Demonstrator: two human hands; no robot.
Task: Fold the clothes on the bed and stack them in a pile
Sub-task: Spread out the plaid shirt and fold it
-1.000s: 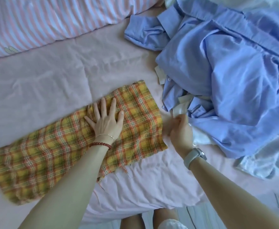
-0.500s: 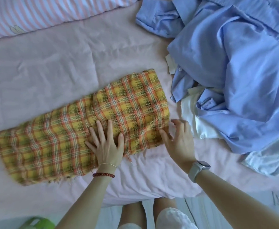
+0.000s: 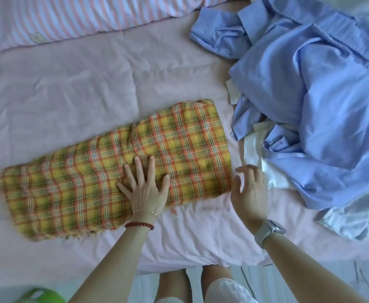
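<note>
A yellow plaid cloth lies folded into a long strip across the pink bed sheet. My left hand presses flat on it near its lower edge, fingers spread. My right hand hovers just past the cloth's right end with fingers loosely spread, holding nothing. To the right sits a rumpled heap of blue shirts with a white garment partly tucked under it.
A pink striped pillow lies along the far side of the bed. The bed's near edge runs above my knees. A green object shows on the floor at lower left. Pale blue fabric hangs at the right.
My left hand slid from the cloth's middle down to its near edge. My right hand let go of the cloth's right end and opened beside it.
</note>
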